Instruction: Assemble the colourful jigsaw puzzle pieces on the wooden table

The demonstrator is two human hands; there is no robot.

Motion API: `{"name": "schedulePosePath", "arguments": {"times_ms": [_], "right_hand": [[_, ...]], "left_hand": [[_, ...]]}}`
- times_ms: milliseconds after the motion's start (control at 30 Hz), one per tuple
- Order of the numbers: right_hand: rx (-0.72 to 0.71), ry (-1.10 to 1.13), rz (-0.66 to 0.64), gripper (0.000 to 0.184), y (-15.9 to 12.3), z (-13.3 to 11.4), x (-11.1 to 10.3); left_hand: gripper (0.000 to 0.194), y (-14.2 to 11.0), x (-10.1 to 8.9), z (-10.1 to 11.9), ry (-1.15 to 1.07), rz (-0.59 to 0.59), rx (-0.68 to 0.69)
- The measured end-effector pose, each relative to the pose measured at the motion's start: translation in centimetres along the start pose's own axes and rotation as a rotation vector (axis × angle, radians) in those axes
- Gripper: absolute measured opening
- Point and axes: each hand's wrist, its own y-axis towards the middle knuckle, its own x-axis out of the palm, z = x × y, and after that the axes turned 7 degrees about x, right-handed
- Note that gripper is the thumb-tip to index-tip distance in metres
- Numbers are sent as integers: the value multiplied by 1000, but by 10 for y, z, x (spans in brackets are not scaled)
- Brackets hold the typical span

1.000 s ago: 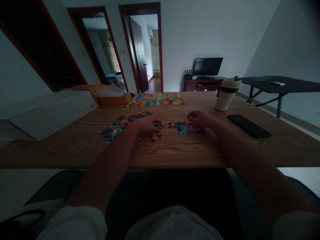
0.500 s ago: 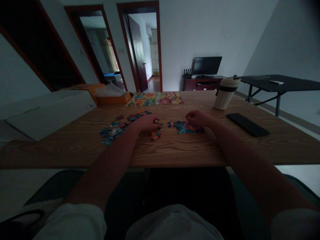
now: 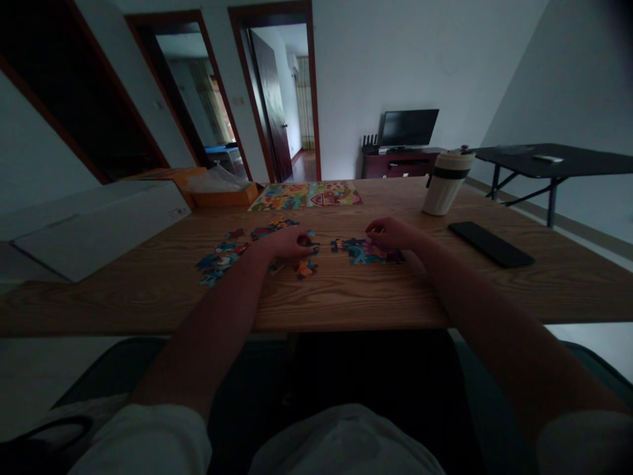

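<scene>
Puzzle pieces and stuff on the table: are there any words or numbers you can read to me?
No words can be read here.
Puzzle pieces: too small to show any writing.
Picture sheets: too blurred to read.
White box: a small mark near one corner, too small to read.
Cup: only a dark band, no readable text.

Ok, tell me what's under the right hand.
The right hand lies over the upper right of a patch of joined jigsaw pieces on the wooden table. Teal and purple pieces show beside it; whatever lies directly beneath the palm and fingers is covered.
</scene>
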Motion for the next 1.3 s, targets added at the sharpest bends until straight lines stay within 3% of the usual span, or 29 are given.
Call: {"name": "schedulePosePath", "arguments": {"times_ms": [133, 300, 467, 600, 900, 1033, 1167, 1300], "right_hand": [[-11, -32, 14, 26, -2, -3, 0], [-54, -49, 21, 25, 1, -4, 4], [-27, -66, -76, 32, 4, -4, 11], [-26, -69, -87, 34, 0, -9, 12], [-6, -34, -179, 33, -16, -27, 9], [-32, -46, -187, 31, -20, -34, 9], [-33, -64, -177, 32, -20, -36, 9], [-46, -47, -186, 32, -16, -31, 10]], "left_hand": [[57, 1, 2, -3, 11, -9, 15], [50, 3, 2, -1, -43, 4, -39], [47, 3, 0, 1, -138, -24, -119], [51, 3, 0, 3, -166, 65, -99], [34, 15, 11, 7, -413, 306, -24], [36, 26, 21, 17, -555, 316, -49], [44, 32, 22, 29, -370, 274, -77], [38, 30, 18, 32, -143, 200, 18]]}}
